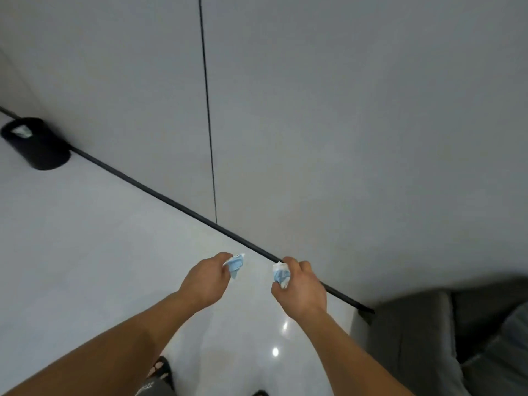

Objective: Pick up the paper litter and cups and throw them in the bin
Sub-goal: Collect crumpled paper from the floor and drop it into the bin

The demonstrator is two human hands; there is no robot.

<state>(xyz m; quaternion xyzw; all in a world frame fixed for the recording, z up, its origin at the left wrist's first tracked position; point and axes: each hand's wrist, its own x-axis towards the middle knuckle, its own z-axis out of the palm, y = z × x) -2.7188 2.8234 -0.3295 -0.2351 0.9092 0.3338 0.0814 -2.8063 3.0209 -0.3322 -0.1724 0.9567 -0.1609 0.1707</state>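
My left hand (207,277) grips a crumpled blue-and-white piece of paper litter (235,264) that sticks out past its fingers. My right hand (300,287) grips a second crumpled blue-and-white piece (280,274). Both hands are held out in front of me above the glossy white floor, a short gap between them. A black round bin (40,148) stands far off at the left against the wall, with a pale scrap of paper (21,130) showing in its mouth.
A grey wall (343,124) with a dark vertical seam meets the floor along a black skirting strip (171,200) running diagonally. A dark grey sofa (428,338) fills the lower right corner. My sandalled foot (163,370) shows at the bottom.
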